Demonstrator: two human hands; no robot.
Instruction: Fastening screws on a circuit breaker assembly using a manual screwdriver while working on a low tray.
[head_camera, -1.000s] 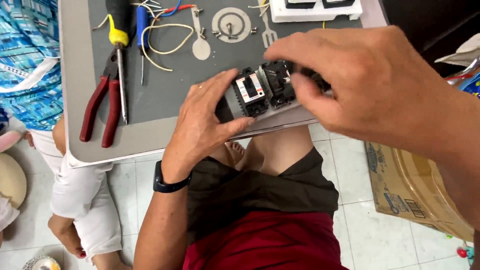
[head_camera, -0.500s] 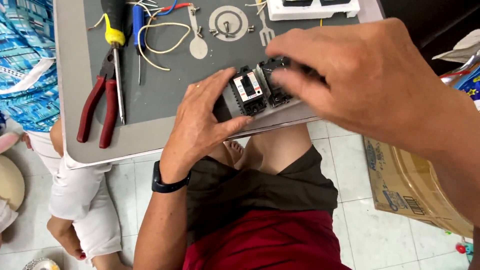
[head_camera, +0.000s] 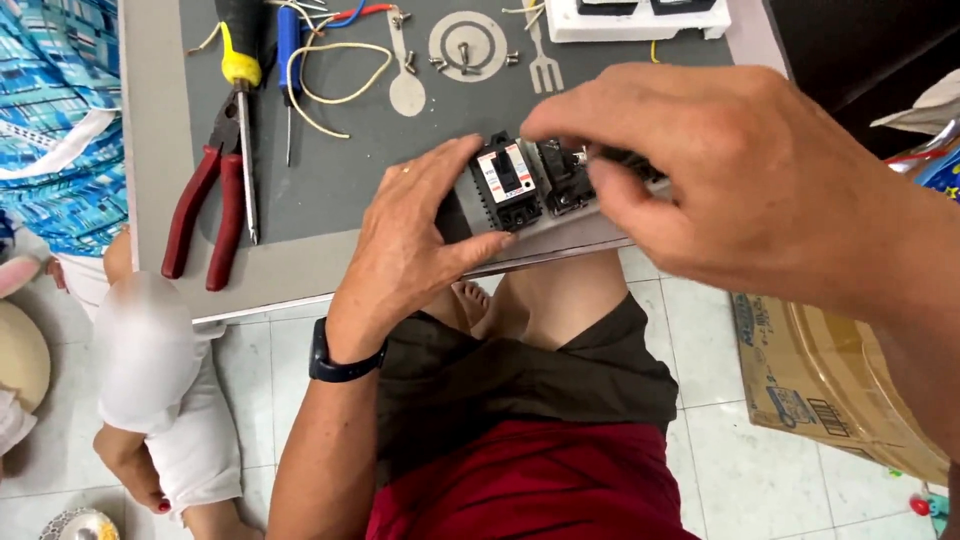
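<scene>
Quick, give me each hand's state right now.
Left hand: closed on the black breaker module, steadying it on the grey tray.
Right hand: fingertips pinched at the neighbouring black module; the grip itself is hidden.

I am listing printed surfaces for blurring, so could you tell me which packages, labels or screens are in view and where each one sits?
Cardboard box: on the tiled floor at lower right, brown, with a blue printed panel and a barcode on its side.
Label: on the black breaker held by the left hand, small rectangle, white with red.
Smartwatch: black, on the left wrist; its screen is not visible.
</scene>
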